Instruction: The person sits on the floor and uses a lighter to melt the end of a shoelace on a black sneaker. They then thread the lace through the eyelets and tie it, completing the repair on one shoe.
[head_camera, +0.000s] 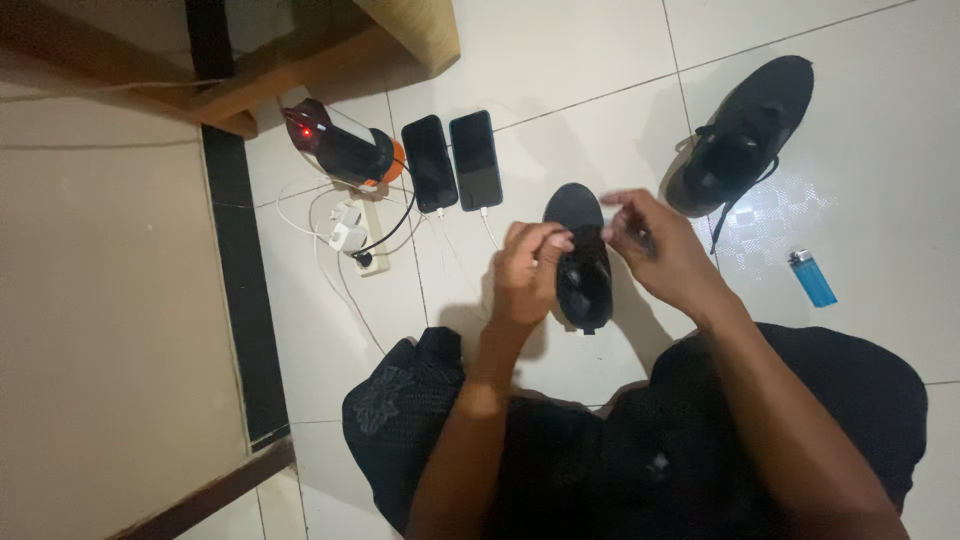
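1. One white tiled floor (560, 60); the person sits on it in dark clothes.
2. Two black shoes: one shoe (582, 262) in front of the knees, the other shoe (740, 135) well apart, lying untouched.
3. Two hands: left hand (527, 272) clamped on the near shoe's side; right hand (655, 245) pinching at its laces.
4. Two dark phones (452, 160) side by side, cabled.
5. One blue lighter (812, 278).

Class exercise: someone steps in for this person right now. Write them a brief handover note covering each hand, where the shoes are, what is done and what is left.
Left hand: grips the side of the black shoe on the floor tiles in front of the knees.
Right hand: fingers pinched at that shoe's lace area.
Second black shoe: lies apart to the right, laces loose, untouched.
Done: cannot tell how far the lacing has got.
Left: the shoe in hand, then probably the second.
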